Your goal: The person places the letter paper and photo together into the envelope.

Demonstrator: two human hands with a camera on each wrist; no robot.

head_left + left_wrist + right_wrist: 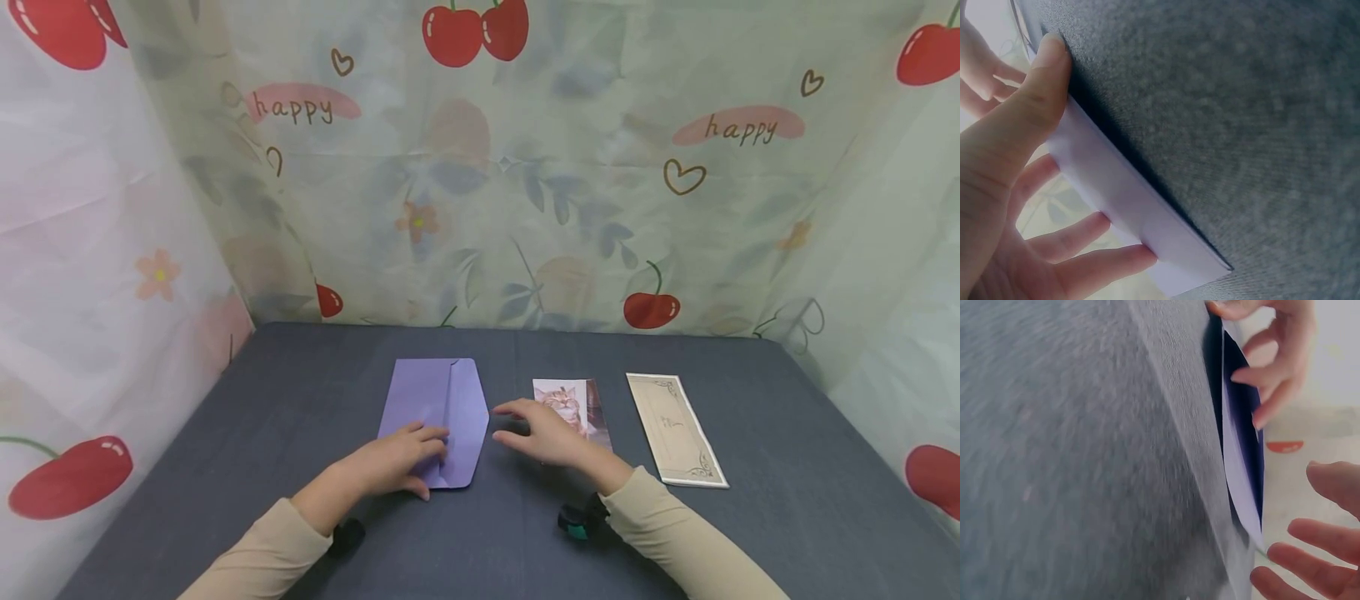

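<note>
A purple envelope [420, 392] lies on the table with its pointed flap [468, 417] folded out to the right. My left hand [390, 462] rests on its near part, fingertips on the envelope's face and thumb at the near edge. In the left wrist view the fingers [1104, 265] are spread lightly over the purple paper. My right hand [551, 433] hovers just right of the flap's tip, fingers loosely extended and holding nothing. Partly hidden beneath that hand is a cat photo card [562, 396].
Right of the cat card lies a long beige card [675, 429] with ornate corners and a white border. The dark grey tablecloth [315, 392] covers the table. Printed fabric walls [525, 250] with cherries stand behind it and on both sides.
</note>
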